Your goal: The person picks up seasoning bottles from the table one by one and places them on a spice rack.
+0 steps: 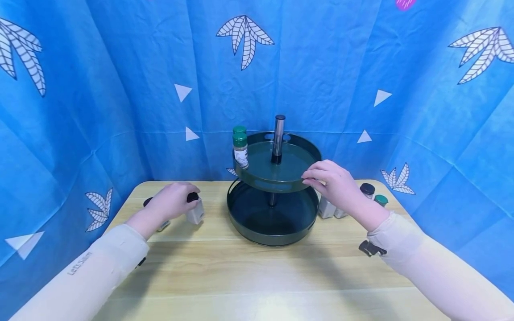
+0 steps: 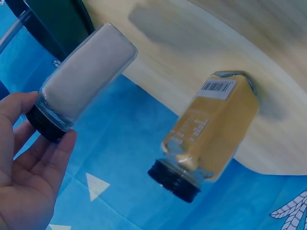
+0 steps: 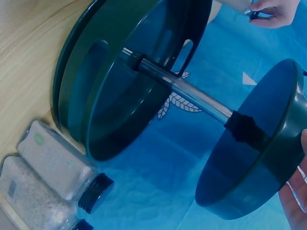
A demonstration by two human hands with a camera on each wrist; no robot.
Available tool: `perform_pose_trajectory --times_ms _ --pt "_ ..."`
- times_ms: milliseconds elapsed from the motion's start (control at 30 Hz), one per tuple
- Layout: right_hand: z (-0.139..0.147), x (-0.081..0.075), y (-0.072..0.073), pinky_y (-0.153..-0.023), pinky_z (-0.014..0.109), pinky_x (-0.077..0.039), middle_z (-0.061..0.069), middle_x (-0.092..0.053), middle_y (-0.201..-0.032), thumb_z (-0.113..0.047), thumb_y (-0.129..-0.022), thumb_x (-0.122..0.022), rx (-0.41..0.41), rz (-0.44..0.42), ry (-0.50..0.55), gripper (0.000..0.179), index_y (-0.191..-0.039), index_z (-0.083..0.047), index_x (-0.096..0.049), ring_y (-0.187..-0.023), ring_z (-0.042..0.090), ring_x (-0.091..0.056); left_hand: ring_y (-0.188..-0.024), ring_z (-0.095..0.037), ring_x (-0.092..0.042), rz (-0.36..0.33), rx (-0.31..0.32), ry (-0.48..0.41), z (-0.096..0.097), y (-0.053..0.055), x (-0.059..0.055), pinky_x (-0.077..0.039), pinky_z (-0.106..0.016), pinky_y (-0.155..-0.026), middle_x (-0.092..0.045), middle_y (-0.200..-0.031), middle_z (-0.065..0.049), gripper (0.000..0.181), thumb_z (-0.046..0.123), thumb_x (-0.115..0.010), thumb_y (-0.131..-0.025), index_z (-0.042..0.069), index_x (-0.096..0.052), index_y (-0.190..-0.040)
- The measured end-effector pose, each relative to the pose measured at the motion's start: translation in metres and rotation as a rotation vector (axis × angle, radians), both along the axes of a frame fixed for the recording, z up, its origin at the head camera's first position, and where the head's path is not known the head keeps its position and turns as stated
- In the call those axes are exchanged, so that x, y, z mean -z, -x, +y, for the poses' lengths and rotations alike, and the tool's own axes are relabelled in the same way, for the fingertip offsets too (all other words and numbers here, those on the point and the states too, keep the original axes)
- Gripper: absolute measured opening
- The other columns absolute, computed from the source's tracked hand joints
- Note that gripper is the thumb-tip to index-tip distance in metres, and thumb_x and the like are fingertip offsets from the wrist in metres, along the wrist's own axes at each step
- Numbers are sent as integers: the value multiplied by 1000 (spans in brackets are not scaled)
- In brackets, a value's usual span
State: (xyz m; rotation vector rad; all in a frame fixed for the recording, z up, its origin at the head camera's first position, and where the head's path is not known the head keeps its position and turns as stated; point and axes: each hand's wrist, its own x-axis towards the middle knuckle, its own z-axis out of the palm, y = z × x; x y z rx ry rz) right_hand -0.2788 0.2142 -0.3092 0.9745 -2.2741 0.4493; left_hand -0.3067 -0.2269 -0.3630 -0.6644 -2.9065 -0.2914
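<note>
My left hand pinches the black cap of a clear spice jar filled with pale powder. In the left wrist view the jar's base appears raised above the wooden table. A jar of orange-yellow powder with a black cap stands close by, mostly behind my left hand in the head view. My right hand holds the near right rim of the upper tier of a dark green two-tier round tray. Two green-capped jars stand at the left side of that upper tier.
Right of the tray, partly behind my right arm, several jars stand on the table, among them a pale powder jar, a coarse-grained jar and a green-capped jar. A metal post rises through both tiers. Blue curtain surrounds the table.
</note>
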Motion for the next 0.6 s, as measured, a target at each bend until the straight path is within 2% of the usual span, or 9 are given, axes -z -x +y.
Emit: perform_pose_trajectory --times_ms 300,467,600 --pt "0 1 0 -76 37 -58 3 -72 -97 -6 -79 -84 -2 9 -2 22 -99 -11 -78 -94 23 -63 -101 -34 -67 7 43 9 6 -13 -16 -57 -52 -86 -70 -114 -16 32 18 -75 -90 2 -71 -118" --pt "0 1 0 -75 37 -58 3 -72 -97 -5 -78 -84 7 7 -1 22 -99 -11 -78 -94 23 -62 -99 -32 -68 49 93 3 11 -19 -29 -58 -50 -85 -71 -112 -14 31 17 -76 -89 2 -72 -116" --pt "-1 0 -1 -76 38 -58 4 -71 -97 -4 -78 -84 7 5 -1 22 -98 -10 -78 -94 23 -62 -99 -31 -69 65 110 -2 13 -22 -36 -58 -49 -85 -71 -111 -13 31 18 -76 -89 3 -72 -116"
